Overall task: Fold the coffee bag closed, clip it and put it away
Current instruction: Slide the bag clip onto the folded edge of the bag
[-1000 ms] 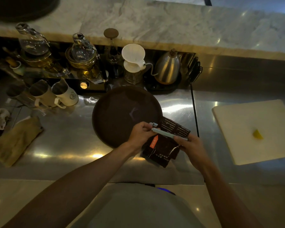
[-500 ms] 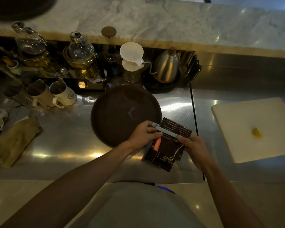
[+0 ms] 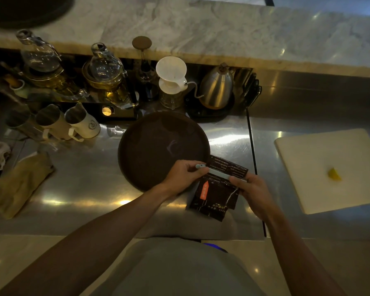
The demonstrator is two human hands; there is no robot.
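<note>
While both hands work above the steel counter (image 3: 79, 184), the dark coffee bag (image 3: 217, 194) is held up between them, just beside the near right edge of the round brown tray (image 3: 158, 146), its top flap folded over and its orange label facing up. A long pale clip (image 3: 219, 173) lies across the fold. The left hand (image 3: 183, 175) pinches the clip's left end between thumb and fingertips, and the right hand (image 3: 251, 191) grips its right end together with the bag's upper corner — whether the clip is fully snapped shut cannot be told. Off to the right, well apart, a white cutting board (image 3: 320, 167) carries a small yellow wedge (image 3: 333, 174). Behind the tray stand a white dripper (image 3: 171, 71) and a steel gooseneck kettle (image 3: 217, 88).
</note>
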